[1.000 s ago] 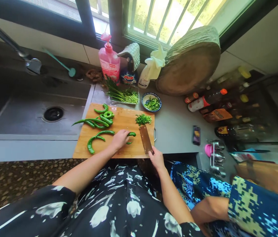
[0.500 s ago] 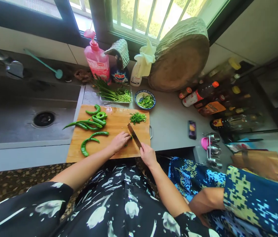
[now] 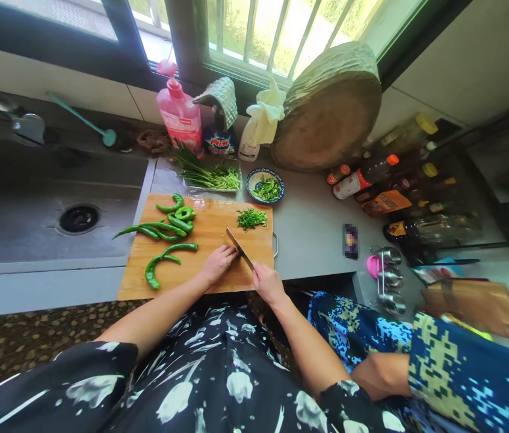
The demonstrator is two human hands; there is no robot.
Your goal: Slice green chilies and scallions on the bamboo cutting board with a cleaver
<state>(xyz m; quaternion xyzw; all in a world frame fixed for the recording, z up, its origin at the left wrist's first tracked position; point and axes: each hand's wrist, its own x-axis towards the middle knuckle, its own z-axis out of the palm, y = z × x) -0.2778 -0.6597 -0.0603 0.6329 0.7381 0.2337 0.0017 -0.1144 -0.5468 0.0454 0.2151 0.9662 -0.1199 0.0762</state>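
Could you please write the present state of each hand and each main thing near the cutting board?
Cutting board: flat on the counter.
Left hand: down at the board, fingers bunched.
Knife: slanted, beside the left hand.
Right hand: closed on the knife handle.
Green peppers: lying loosely at the board's left.
Chopped greens: heaped at the board's far right.
Bowl: upright, containing cut greens.
Long greens: bunched, beyond the board.
Pink pump bottle: upright.

At six o'clock, a black top [image 3: 212,373] with white tulip-like blossoms; matching sleeves [image 3: 96,385], at eight and five, end near the elbows.
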